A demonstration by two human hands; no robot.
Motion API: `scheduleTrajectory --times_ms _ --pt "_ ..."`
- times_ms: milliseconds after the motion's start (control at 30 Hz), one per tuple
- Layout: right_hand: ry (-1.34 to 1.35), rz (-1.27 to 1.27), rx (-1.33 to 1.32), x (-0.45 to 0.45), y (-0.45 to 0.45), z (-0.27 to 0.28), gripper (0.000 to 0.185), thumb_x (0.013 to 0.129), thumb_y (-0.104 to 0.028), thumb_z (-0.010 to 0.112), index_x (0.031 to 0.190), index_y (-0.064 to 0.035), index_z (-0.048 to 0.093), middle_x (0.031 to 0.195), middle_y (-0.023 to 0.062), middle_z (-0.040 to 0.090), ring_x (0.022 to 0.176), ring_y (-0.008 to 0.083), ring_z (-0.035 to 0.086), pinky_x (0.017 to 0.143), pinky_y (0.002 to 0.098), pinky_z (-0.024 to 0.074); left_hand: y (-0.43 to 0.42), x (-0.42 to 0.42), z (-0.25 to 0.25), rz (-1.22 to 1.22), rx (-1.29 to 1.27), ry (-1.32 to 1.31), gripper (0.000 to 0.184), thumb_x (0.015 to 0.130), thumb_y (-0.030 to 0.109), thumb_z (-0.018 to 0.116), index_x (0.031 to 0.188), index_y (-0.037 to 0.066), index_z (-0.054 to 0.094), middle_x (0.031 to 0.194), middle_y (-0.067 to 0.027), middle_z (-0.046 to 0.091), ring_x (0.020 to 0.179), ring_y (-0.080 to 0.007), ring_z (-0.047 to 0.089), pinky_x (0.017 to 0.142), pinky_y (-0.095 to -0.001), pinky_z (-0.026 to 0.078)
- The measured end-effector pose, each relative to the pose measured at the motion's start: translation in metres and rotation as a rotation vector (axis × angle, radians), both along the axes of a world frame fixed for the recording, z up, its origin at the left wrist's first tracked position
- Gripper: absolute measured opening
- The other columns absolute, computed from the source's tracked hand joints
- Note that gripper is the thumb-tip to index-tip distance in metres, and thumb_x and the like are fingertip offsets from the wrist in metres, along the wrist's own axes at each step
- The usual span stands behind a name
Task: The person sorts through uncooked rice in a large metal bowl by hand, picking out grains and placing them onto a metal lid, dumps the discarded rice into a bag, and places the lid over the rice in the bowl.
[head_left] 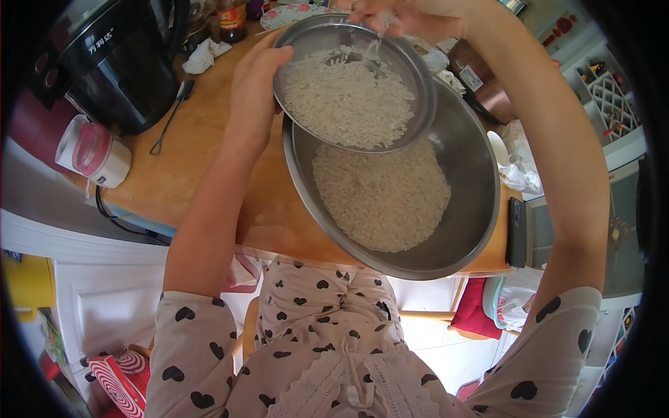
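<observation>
Here's the shallow metal dish (424, 87), just to the right of the left hand (252, 94), over the far part of a wide basin (477, 177). The left hand has it clamped at the rim, thumb over the top edge, the other fingers out of sight beneath. Stiff stuff, I'd judge, light in itself, but the load should drag the unsupported side down, and smooth metal could slip in a damp palm. That rim is the place to hold; a second hand opposite would steady it.

And look at it: grey, round, dull-shining, the raised lip catching some light, a broad heap of white rice (348, 101) across its floor, bare metal showing near the far edge. Up there, beyond the grip and to its right, is the right hand (411, 17), fingers bent, pale grains strung in the air below the tips! Whether those fingers are pinched on more, I can't tell.

Nearer the body than the grip, a second, slightly yellower bed of rice (383, 202) covers the basin's floor. Out left of the grip on the wooden table (202, 150): a black-handled wire tool (171, 118), a pink-lidded jar (111, 167), a big black appliance (118, 76).
</observation>
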State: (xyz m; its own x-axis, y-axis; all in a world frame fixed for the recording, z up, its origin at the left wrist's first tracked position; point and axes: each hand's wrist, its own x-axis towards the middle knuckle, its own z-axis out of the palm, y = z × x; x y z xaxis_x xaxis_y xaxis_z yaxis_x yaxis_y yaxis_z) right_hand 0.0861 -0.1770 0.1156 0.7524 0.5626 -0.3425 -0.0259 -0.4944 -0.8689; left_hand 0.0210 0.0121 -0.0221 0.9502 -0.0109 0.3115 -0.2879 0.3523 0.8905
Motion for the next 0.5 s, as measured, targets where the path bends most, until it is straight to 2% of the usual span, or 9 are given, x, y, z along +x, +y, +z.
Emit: scheduleTrajectory --times_ms 67,267,367,500 --pt "-0.114 -0.062 -0.094 0.001 -0.013 0.008 0.012 0.083 -0.003 0.057 0.094 0.0022 0.058 0.079 0.0062 0.061 0.066 0.0117 0.058 0.055 0.0216 0.0453 -0.001 -0.002 0.002 0.010 -0.006 -0.001 0.043 0.083 0.025 0.049 0.120 0.004 0.055 0.094 -0.0011 0.058 0.076 -0.0056 0.052 0.055 -0.0186 0.039" --pt "-0.050 -0.058 -0.161 -0.028 -0.014 0.009 0.012 0.081 0.000 0.057 0.092 0.0029 0.059 0.081 0.0098 0.063 0.074 0.0166 0.064 0.063 0.0265 0.0518 -0.008 -0.007 0.007 0.050 -0.033 0.021 0.043 0.082 0.026 0.049 0.120 0.006 0.056 0.090 0.0008 0.057 0.070 -0.0043 0.050 0.050 -0.0183 0.035" --pt "-0.135 -0.118 -0.079 -0.019 -0.019 0.006 0.015 0.081 0.001 0.056 0.096 0.0036 0.059 0.088 0.0118 0.064 0.079 0.0177 0.065 0.065 0.0276 0.0528 -0.002 -0.002 0.001 0.053 0.026 0.021 0.043 0.082 0.027 0.050 0.119 0.006 0.056 0.086 0.0020 0.057 0.066 -0.0031 0.048 0.047 -0.0187 0.032" --pt "-0.091 -0.028 -0.137 -0.019 -0.028 0.015 0.020 0.085 -0.001 0.055 0.104 0.0044 0.056 0.098 0.0144 0.062 0.089 0.0197 0.063 0.075 0.0294 0.0527 0.001 0.000 -0.001 0.061 0.046 0.000 0.044 0.081 0.028 0.050 0.119 0.006 0.057 0.080 0.0042 0.055 0.059 -0.0015 0.043 0.044 -0.0187 0.027"
